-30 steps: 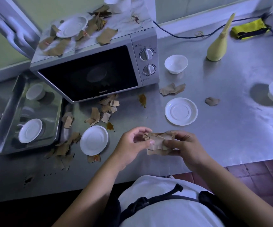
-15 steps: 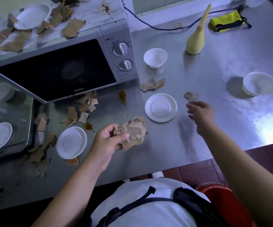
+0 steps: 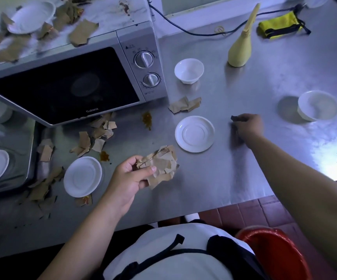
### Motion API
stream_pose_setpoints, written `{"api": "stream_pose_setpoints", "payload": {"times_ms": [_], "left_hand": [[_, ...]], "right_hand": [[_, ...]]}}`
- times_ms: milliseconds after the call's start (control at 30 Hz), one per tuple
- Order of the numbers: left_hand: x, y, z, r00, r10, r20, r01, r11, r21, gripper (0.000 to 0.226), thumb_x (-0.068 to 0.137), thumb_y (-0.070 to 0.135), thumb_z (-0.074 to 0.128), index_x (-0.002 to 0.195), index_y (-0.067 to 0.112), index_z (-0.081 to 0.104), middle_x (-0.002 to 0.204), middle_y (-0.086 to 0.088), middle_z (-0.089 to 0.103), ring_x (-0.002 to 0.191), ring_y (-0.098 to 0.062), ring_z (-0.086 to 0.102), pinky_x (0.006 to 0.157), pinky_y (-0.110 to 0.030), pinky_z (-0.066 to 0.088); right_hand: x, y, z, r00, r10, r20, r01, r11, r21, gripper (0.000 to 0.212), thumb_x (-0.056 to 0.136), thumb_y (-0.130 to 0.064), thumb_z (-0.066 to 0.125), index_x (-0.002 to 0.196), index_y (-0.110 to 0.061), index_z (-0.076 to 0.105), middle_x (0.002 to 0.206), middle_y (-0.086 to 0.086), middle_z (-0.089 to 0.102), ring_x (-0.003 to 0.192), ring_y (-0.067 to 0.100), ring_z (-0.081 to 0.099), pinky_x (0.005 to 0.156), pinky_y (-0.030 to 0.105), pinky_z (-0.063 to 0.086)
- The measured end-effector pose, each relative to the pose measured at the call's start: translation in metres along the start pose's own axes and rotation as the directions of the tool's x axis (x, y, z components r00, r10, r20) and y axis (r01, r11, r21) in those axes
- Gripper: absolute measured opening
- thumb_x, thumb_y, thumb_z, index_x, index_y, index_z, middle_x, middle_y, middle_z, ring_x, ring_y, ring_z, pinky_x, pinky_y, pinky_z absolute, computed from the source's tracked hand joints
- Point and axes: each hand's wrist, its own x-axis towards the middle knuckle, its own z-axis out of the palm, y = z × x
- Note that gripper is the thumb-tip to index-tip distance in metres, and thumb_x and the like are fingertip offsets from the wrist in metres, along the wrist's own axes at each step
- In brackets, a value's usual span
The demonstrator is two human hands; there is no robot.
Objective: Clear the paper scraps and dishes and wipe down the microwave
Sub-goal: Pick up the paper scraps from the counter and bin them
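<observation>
My left hand [image 3: 130,179] grips a crumpled bundle of brown paper scraps [image 3: 161,165] just above the steel counter [image 3: 234,168]. Out to the right, my right hand [image 3: 247,126] curls its fingers over a single small scrap [image 3: 234,118] lying on the counter. The silver microwave [image 3: 78,77] stands at the back left, with scraps [image 3: 82,32] and a white saucer [image 3: 31,17] on its top. More scraps [image 3: 95,136] lie in front of its door, and a folded piece [image 3: 184,105] sits by its right corner. Two white saucers [image 3: 194,133] [image 3: 82,176] rest on the counter.
Two white bowls [image 3: 189,70] [image 3: 317,105] stand on the counter. A steel tray [image 3: 22,158] at the left holds white dishes. A yellow squeeze bottle [image 3: 241,47], a yellow cloth [image 3: 280,27] and a black cable [image 3: 194,32] lie at the back. Brown sauce stains [image 3: 147,118] mark the counter. A red bin [image 3: 274,253] sits below the edge.
My right hand let go of the bundle, reached right and closed over the lone scrap. My left hand kept the bundle. The view shifted right.
</observation>
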Motion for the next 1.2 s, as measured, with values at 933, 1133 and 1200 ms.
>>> {"api": "stream_pose_setpoints", "payload": {"times_ms": [933,1133,1200], "left_hand": [[-0.014,-0.012,0.018,0.995,0.071,0.076,-0.096,0.912,0.398,0.023,0.084,0.001,0.070,0.098,0.019,0.069,0.090,-0.002,0.074,0.081,-0.016,0.068,0.071,-0.031,0.059],[-0.025,-0.013,0.012,0.986,0.093,0.137,-0.141,0.903,0.406,0.033,0.087,-0.001,0.065,0.096,0.031,0.065,0.082,0.000,0.068,0.067,-0.008,0.061,0.061,-0.023,0.052],[-0.025,-0.013,0.010,0.984,0.132,0.120,-0.173,0.865,0.470,0.022,0.087,0.004,0.066,0.084,0.025,0.069,0.075,0.006,0.065,0.060,-0.002,0.055,0.057,-0.014,0.047]], "right_hand": [[-0.259,-0.067,0.022,0.796,-0.309,0.520,0.022,0.874,0.485,0.053,0.087,-0.051,0.063,0.049,-0.023,0.040,0.052,0.003,0.041,0.047,0.017,0.042,0.048,0.023,0.039],[-0.265,-0.070,0.028,0.837,-0.268,0.476,0.158,0.953,0.258,0.062,0.103,-0.053,0.035,0.050,-0.022,0.039,0.044,-0.011,0.035,0.042,0.005,0.032,0.042,0.011,0.029],[-0.268,-0.073,0.028,0.835,-0.281,0.472,0.179,0.952,0.250,0.054,0.106,-0.042,0.039,0.057,-0.020,0.043,0.047,-0.011,0.039,0.044,0.004,0.034,0.043,0.011,0.031]]}}
